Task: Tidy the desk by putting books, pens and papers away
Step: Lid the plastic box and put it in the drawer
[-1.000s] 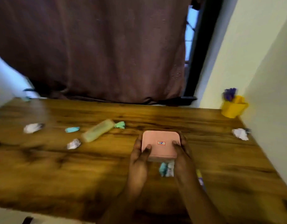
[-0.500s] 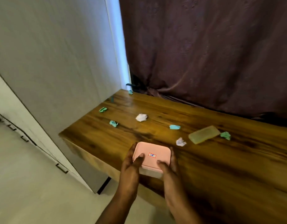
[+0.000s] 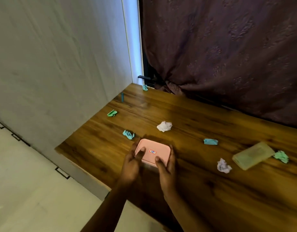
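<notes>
Gripping pink box (image 3: 152,152): left hand (image 3: 130,167), right hand (image 3: 167,170), perhaps touching desk (image 3: 219,195).

From my feed, a dark maroon patterned fabric curtain (image 3: 228,56) fills the upper right. Just left of it I see a narrow bright bluish strip of light (image 3: 133,39), then a broad pale grey wall panel (image 3: 60,56). A small black bracket (image 3: 144,77) juts out at the curtain's lower left corner. Below the curtain runs the brown wood-grain counter (image 3: 211,190); a flat translucent yellow-green plastic case (image 3: 252,155) lies on it, under the curtain's right part. Far down-left of the curtain I see a pale tiled floor (image 3: 27,190) and a grey cabinet front (image 3: 87,180) with a black handle (image 3: 62,172).
</notes>
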The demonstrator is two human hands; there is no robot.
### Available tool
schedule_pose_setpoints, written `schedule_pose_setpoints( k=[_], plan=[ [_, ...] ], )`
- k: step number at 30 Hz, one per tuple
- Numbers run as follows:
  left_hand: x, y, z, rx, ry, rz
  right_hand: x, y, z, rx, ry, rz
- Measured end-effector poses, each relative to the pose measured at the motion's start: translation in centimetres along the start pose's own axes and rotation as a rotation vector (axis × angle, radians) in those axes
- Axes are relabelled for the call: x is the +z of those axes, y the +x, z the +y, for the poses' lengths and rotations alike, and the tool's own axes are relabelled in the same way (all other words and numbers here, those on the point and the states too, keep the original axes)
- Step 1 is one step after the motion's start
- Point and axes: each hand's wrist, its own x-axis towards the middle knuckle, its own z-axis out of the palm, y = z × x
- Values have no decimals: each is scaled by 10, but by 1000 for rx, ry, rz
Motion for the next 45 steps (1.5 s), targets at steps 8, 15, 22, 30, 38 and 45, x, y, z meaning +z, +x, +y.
schedule_pose_setpoints(
  k=[8,15,22,30,38,45],
  plan=[
    [-14,46,-1,17,29,-23,27,20,-2,32,32,59],
    [-27,37,-4,99,18,-178,29,-1,3,61,98,263],
    [-110,-9,-32,-61,100,-259,52,-84,38,-30,278,450],
    [-212,-23,-104,-715,-117,-305,94,-172,115,390,689,618],
    [-218,14,-142,-824,-201,-331,83,-136,169,599,878,498],
    [-201,35,-168,-766,-625,-221,80,-102,179,545,1203,622]
  ],
)
